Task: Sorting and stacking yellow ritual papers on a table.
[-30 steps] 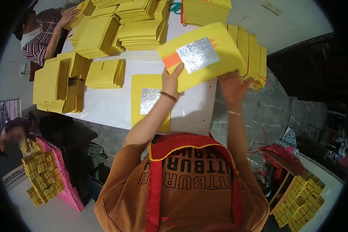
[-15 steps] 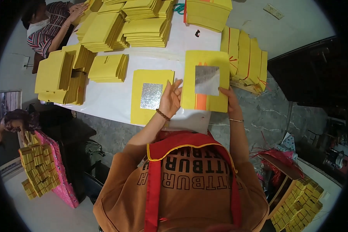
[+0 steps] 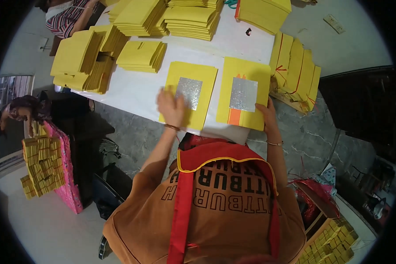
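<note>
Two piles of yellow paper lie side by side at the table's near edge. The left yellow paper (image 3: 201, 72) has a silver foil square (image 3: 190, 93) on top. My left hand (image 3: 170, 109) is at its left edge, fingers apart and slightly blurred, holding nothing visible. The right yellow paper (image 3: 246, 64) carries another silver foil square (image 3: 243, 94), with an orange strip (image 3: 234, 116) showing below it. My right hand (image 3: 267, 115) grips its right edge, thumb on top; the other fingers are mostly hidden.
Stacks of folded yellow paper (image 3: 141, 55) stand at the left and back. Tied yellow bundles (image 3: 295, 72) stand beyond the table's right side. A small dark object (image 3: 248, 31) lies near the back. A person in a striped top (image 3: 66, 20) sits at the far left.
The right yellow paper, held up before, is now lowered to the table. My left hand has moved from between the two papers to the left paper's left edge. The view has shifted.
</note>
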### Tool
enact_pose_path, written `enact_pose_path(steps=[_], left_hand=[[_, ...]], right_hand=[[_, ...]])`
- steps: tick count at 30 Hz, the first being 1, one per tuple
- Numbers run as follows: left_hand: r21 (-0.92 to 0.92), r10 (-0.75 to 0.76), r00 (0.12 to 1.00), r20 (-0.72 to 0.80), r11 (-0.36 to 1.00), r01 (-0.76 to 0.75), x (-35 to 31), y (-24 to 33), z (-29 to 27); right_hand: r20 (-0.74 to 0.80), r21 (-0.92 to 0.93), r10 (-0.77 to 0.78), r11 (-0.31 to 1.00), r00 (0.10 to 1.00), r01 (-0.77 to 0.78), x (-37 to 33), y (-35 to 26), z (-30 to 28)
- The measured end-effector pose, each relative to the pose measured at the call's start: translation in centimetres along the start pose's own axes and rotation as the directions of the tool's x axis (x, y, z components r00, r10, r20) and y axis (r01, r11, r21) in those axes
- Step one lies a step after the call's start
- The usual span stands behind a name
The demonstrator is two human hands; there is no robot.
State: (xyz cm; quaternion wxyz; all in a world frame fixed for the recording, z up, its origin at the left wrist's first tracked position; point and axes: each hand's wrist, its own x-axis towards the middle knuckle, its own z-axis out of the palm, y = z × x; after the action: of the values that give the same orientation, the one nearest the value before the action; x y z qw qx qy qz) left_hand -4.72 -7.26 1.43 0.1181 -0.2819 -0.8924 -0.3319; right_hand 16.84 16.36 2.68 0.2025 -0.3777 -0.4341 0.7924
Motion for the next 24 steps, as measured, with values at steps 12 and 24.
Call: enact_pose_path(steps=[12, 24], left_hand=[[-0.044, -0.358, 0.884, 0.301, 0.920, 0.388, 2.1, -2.9, -2.0], [-0.443, -0.167, 0.777, 0.607, 0.741, 0.505, 5.7, -3.7, -2.2]], right_hand=[[0.050, -0.022, -0.025, 0.999, 0.998, 0.027, 0.0, 1.8, 2.3], [0.001, 0.006, -0.081, 0.997, 0.997, 0.081, -0.5, 1.7, 2.6]])
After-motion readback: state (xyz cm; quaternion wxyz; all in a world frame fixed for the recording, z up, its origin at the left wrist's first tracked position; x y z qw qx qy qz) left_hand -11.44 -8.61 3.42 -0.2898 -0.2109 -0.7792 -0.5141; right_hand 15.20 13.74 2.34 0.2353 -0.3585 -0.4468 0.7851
